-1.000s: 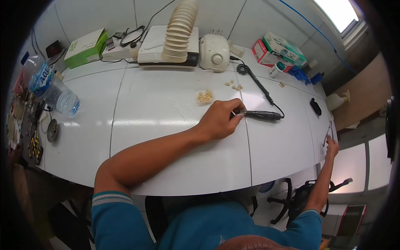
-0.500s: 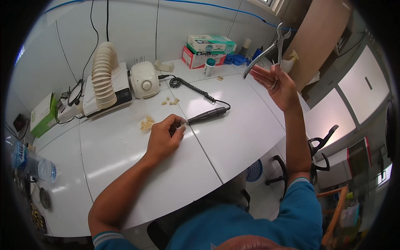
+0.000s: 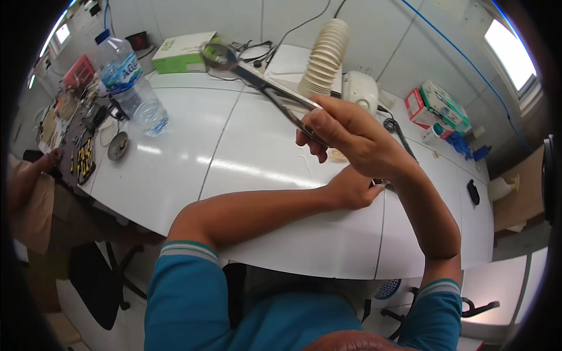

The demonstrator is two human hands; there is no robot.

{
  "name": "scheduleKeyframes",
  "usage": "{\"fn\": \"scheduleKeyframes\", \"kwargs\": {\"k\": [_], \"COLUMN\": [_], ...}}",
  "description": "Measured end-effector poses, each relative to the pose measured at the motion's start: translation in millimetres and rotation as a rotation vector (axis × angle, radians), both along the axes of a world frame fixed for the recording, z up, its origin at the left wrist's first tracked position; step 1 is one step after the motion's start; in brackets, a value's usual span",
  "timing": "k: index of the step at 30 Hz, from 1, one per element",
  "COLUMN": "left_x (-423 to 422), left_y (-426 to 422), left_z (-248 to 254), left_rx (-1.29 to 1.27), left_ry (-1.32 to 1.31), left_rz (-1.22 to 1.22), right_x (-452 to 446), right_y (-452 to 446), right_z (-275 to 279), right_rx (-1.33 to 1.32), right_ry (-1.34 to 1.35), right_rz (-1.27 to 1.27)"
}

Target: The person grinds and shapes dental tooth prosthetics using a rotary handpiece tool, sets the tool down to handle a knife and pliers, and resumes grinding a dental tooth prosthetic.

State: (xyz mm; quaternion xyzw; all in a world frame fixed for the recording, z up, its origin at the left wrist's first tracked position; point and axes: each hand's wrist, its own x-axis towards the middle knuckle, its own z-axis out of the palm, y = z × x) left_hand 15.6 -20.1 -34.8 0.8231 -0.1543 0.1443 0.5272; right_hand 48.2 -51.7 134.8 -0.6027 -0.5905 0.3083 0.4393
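Note:
My right hand (image 3: 357,131) is raised over the table and crosses above my left forearm. Its fingers are wrapped round the handles of metal pliers (image 3: 272,88), whose head points up and left, slightly blurred. My left hand (image 3: 354,188) rests on the white table (image 3: 293,234), its thumb and fingers pinched together; what they hold is too small and hidden to name. The dark handpiece beside it is mostly covered by my right wrist. A bit of the yellowish pieces (image 3: 338,155) shows between my two hands.
A large water bottle (image 3: 130,82) and a small metal dish (image 3: 117,145) stand at the left. Behind are a green box (image 3: 184,52), a ribbed hose (image 3: 325,55) and a white control unit (image 3: 360,92). Glove boxes (image 3: 436,108) stand back right. Another person's hand (image 3: 44,164) shows at far left.
My right hand has brought the pliers from the right side across to above my left hand. The view has swung left. My left hand stays pinched on the table.

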Motion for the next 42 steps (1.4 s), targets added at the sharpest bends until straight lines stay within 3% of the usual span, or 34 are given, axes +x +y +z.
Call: {"fn": "scheduleKeyframes", "kwargs": {"k": [2, 3, 8, 11, 16, 19, 23, 27, 29, 31, 32, 33, 37, 42], "left_x": [4, 3, -1, -3, -1, 1, -6, -3, -1, -5, -4, -1, -1, -5], "left_y": [-2, -1, 3, 18, 21, 7, 5, 6, 7, 8, 12, 11, 8, 6], "left_z": [-8, -12, -10, 1, 19, 29, 35, 18, 22, 34, 18, 22, 24, 39], "left_rx": [0.091, 0.098, -0.021, -0.091, -0.216, -0.131, -0.225, -0.234, -0.286, -0.353, -0.371, -0.353, -0.388, -0.330], "left_ry": [0.203, 0.098, 0.020, 0.067, 0.189, 0.358, 0.418, 0.386, 0.439, 0.533, 0.339, 0.328, 0.322, 0.448], "left_rz": [-0.014, -0.041, -0.087, -0.120, -0.207, -0.022, -0.014, 0.018, 0.050, 0.090, 0.012, 0.041, 0.102, 0.129], "right_x": [-17, -25, -45, -42, -53, -59, -66, -63, -56, -32, -15, 7, 90, 99], "right_y": [49, 71, 154, 187, 209, 204, 208, 163, 80, 6, -28, -61, -174, -230], "right_z": [-11, -24, -111, -148, -148, -142, -145, -119, -63, -40, -34, -35, -71, -97], "right_rx": [-0.113, -0.077, 0.035, 0.138, 0.159, 0.091, -0.030, 0.265, 0.390, 0.650, 0.653, 0.659, 0.235, -0.032], "right_ry": [-0.345, -0.516, -0.823, -0.798, -0.918, -0.885, -0.913, -0.826, -0.683, -0.818, -0.823, -0.821, -0.768, -0.872], "right_rz": [0.044, 0.068, 0.188, 0.168, 0.023, -0.032, -0.009, -0.097, -0.066, -0.197, -0.272, -0.345, -0.674, -0.585]}}
